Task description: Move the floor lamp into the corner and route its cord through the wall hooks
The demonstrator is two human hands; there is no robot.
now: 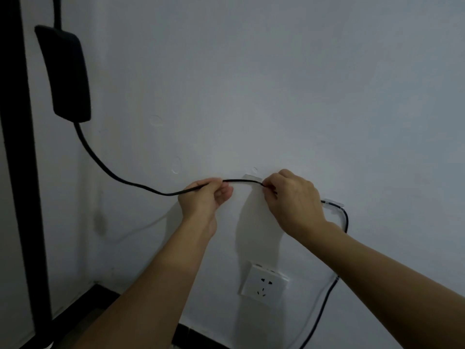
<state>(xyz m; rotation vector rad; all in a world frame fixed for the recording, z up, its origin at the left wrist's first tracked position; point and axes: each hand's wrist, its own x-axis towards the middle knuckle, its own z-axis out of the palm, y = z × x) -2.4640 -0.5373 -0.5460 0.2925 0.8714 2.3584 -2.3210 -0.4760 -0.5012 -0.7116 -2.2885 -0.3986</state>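
The lamp's black cord (120,178) hangs from the inline switch box (64,74) beside the dark lamp pole (22,172) in the corner, sags, then runs level along the wall. The left hand (203,197) pinches it between thumb and fingers; the right hand (294,197) pinches it too, just beside a clear wall hook (250,177). Past that hand the cord already sits in a second clear hook (333,204) and drops past the white socket (264,282). The cord looks thin, light and limp yet springy, so it is best held close on either side of the hook and kept taut while seating it.
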